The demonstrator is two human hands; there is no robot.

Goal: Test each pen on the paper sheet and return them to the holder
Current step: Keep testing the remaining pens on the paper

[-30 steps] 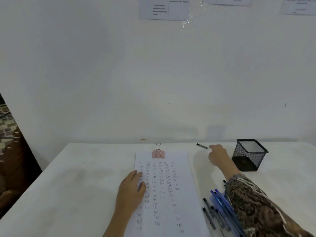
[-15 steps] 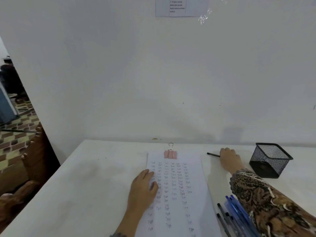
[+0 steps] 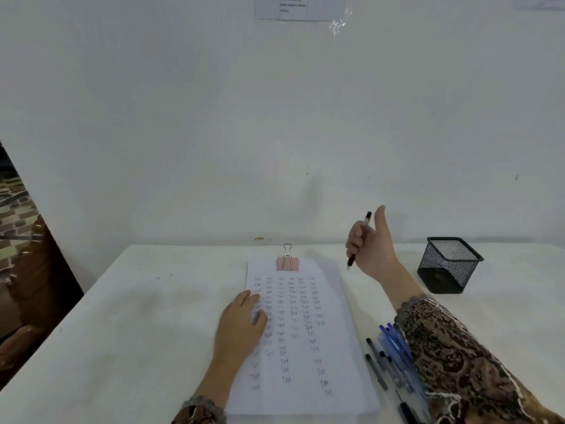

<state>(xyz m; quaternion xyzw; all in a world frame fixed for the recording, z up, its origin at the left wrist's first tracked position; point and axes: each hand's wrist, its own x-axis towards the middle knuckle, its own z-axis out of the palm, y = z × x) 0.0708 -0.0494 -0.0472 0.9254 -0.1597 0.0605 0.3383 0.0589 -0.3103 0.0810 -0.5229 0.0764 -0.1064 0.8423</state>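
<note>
My right hand (image 3: pixel 371 249) fists the pen (image 3: pixel 359 240) loosely; regripping, it may drop. Left hand (image 3: pixel 241 325) flat pins paper (image 3: pixel 305 347).

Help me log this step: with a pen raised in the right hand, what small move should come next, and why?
Probably lower the pen to a blank patch of the paper sheet. The right hand grips it above the table, and the left hand lies flat on the sheet.

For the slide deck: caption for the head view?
Right hand lifts a pen above the table while left hand pins the paper sheet; mesh holder stands empty.
</note>
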